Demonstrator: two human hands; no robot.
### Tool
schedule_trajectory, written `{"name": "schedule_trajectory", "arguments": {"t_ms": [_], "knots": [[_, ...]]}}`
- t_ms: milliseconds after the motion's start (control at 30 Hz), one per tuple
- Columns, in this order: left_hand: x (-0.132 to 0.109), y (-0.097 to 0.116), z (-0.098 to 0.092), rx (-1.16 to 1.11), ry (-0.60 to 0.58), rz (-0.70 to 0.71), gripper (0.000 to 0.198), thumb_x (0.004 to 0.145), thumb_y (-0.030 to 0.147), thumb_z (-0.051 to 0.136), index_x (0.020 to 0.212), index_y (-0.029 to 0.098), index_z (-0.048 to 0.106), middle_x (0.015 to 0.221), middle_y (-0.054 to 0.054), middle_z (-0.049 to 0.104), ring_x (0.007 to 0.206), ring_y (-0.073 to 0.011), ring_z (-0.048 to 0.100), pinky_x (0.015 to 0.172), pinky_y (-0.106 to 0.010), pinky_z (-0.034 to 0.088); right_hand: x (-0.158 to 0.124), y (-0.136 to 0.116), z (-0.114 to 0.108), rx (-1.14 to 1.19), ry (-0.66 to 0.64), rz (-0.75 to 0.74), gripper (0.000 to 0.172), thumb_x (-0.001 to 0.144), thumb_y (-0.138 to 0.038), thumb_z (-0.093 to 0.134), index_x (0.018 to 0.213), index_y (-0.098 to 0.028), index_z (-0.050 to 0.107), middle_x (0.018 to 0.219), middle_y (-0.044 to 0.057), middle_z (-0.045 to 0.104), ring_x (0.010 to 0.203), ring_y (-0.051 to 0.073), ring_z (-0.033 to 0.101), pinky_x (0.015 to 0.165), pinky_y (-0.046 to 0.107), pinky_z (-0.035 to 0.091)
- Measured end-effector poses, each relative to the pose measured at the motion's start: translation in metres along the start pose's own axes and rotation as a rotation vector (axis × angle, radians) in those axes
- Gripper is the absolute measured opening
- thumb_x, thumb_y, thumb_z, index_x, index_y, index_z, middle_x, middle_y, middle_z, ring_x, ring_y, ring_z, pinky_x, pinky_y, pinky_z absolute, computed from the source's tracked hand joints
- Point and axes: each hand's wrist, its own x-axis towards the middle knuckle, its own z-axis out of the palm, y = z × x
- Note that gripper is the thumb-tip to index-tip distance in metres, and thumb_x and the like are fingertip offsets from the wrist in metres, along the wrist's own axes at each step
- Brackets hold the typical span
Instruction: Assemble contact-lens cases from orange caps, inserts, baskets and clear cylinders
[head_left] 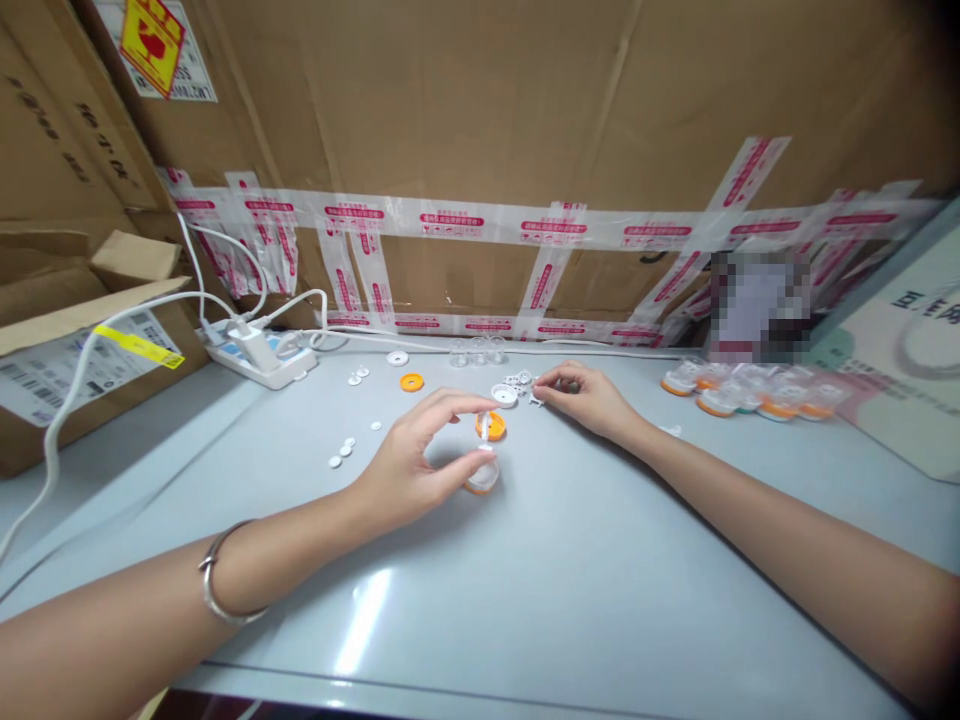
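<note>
Brown cardboard forms an open box (pixel 97 370) at left, next to a white plastic power strip (pixel 289 372); round white discs (pixel 346 450) lie nearer. Left thumb and forefinger of the left hand (pixel 420 455) pinch a narrow clear piece (pixel 483 430), long axis upright, above an orange-bottomed case (pixel 482 480). Farther right, the right hand's (pixel 589 400) fingertips meet small, irregular white parts (pixel 519 379), grip unclear. Clear-topped cases (pixel 780 397) cluster far right.
</note>
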Motion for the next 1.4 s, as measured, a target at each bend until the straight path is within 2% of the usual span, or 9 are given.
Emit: {"name": "schedule_trajectory", "arguments": {"t_ms": [100,233,300,500,667,900,1067,1400], "knots": [[0.000,0.000,-0.001,0.004,0.005,0.008,0.035,0.081,0.016,0.058,0.115,0.021,0.053,0.109,-0.006,0.059,0.101,-0.0166,0.053,0.088,-0.031,0.043,-0.010,-0.020,0.006,0.129,-0.002,0.054,0.026,0.070,-0.043,0.064,0.074,-0.017,0.062,0.077,0.005,0.065,0.069,0.015,0.058,0.066,0.029,0.043],[-0.001,0.002,0.002,0.016,-0.017,0.073,0.038,0.080,0.012,0.057,0.116,0.022,0.053,0.108,-0.006,0.058,0.100,-0.0166,0.054,0.088,-0.032,0.045,-0.034,-0.054,0.021,0.500,-0.145,0.220,0.027,0.063,-0.038,0.072,0.071,-0.017,0.058,0.064,0.001,0.066,0.061,0.014,0.062,0.061,0.027,0.044],[-0.002,0.002,0.005,0.040,-0.028,0.088,0.043,0.080,0.011,0.057,0.121,0.022,0.049,0.108,-0.006,0.059,0.099,-0.0167,0.055,0.087,-0.032,0.046,-0.044,-0.066,0.028,0.616,-0.197,0.255,0.026,0.062,-0.036,0.074,0.071,-0.017,0.060,0.063,0.000,0.067,0.057,0.013,0.062,0.060,0.027,0.045],[-0.003,0.002,0.008,0.086,-0.020,0.096,0.032,0.080,0.013,0.058,0.111,0.020,0.053,0.104,-0.006,0.061,0.099,-0.0165,0.056,0.087,-0.031,0.047,-0.056,-0.076,0.028,0.868,-0.285,0.300,0.020,0.066,-0.031,0.074,0.079,-0.018,0.069,0.071,0.000,0.068,0.066,0.011,0.062,0.071,0.028,0.046],[-0.001,0.000,0.006,0.110,0.001,0.106,0.033,0.080,0.010,0.058,0.111,0.018,0.053,0.106,-0.007,0.059,0.101,-0.0162,0.055,0.089,-0.031,0.045,-0.059,-0.077,0.025,1.041,-0.381,0.309,0.019,0.070,-0.024,0.071,0.089,-0.020,0.071,0.075,-0.001,0.068,0.075,0.009,0.060,0.079,0.026,0.044],[-0.001,0.002,0.006,0.112,-0.024,0.067,0.031,0.081,0.014,0.057,0.111,0.021,0.053,0.103,-0.006,0.058,0.096,-0.0169,0.056,0.085,-0.032,0.048,-0.062,-0.075,0.030,1.085,-0.446,0.371,0.018,0.071,-0.027,0.070,0.086,-0.018,0.072,0.077,0.001,0.067,0.075,0.011,0.059,0.083,0.030,0.043],[-0.001,0.003,0.005,0.130,0.010,0.043,0.033,0.080,0.014,0.059,0.111,0.021,0.053,0.101,-0.006,0.058,0.093,-0.0168,0.056,0.084,-0.032,0.047,-0.062,-0.073,0.029,1.095,-0.443,0.384,0.021,0.074,-0.027,0.068,0.093,-0.019,0.070,0.085,0.002,0.068,0.077,0.011,0.060,0.088,0.032,0.043],[-0.002,0.002,0.005,0.145,-0.027,0.085,0.031,0.081,0.012,0.057,0.110,0.020,0.055,0.101,-0.006,0.056,0.094,-0.0162,0.055,0.083,-0.029,0.047,-0.063,-0.077,0.031,1.049,-0.431,0.340,0.018,0.072,-0.026,0.070,0.087,-0.018,0.072,0.078,0.003,0.069,0.072,0.013,0.061,0.081,0.033,0.046]]}}
